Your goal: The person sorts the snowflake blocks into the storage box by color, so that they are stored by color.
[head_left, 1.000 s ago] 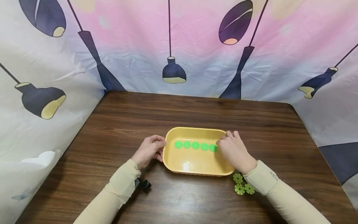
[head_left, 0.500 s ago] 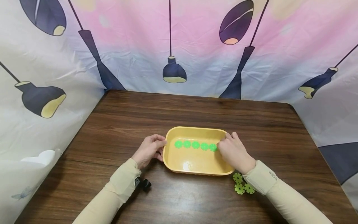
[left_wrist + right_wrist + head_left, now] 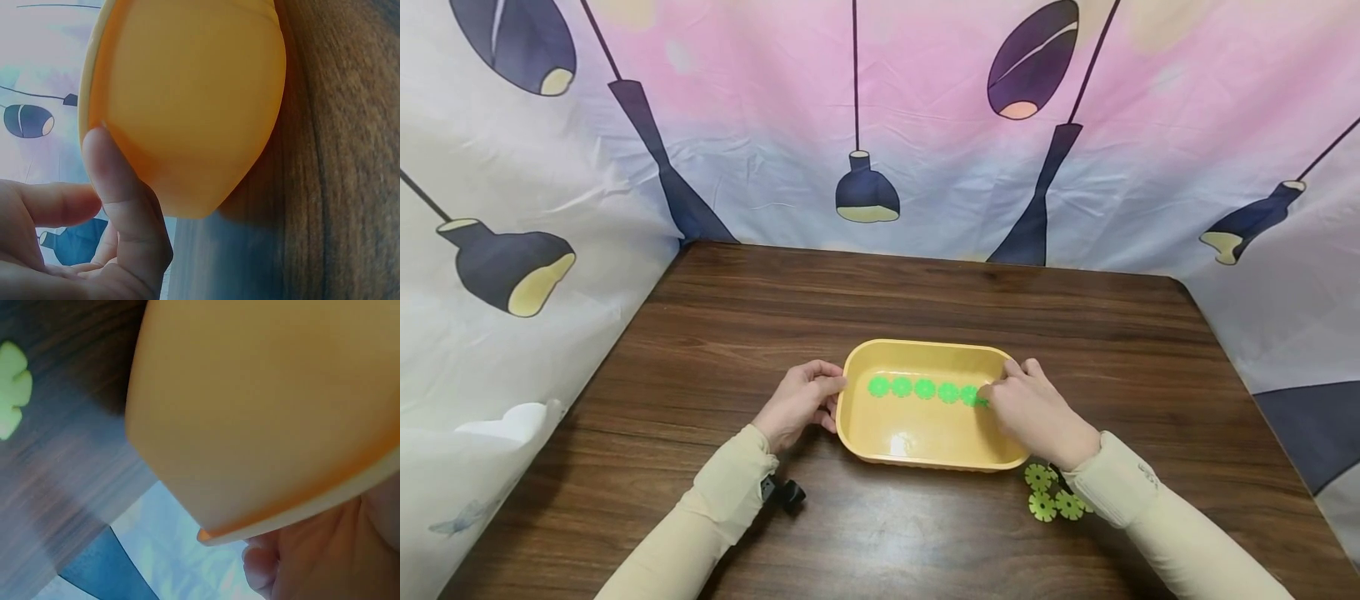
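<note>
I am viewing the left hand [image 3: 795,404] gripping the tray's [image 3: 917,433] left rim [image 3: 839,417], the right hand [image 3: 1037,410], grip unclear, adjoining discs [image 3: 925,389], table [image 3: 925,300] extending beyond.

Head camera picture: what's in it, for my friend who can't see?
A left hand holds one end of a yellow tub; the right hand reaches inside, at the end of a row of green notched discs. More discs lie on the wooden table.

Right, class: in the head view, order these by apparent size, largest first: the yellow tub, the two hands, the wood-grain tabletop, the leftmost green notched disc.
1. Wood-grain tabletop
2. Yellow tub
3. Left hand and right hand: too alike to rank
4. Leftmost green notched disc
</note>
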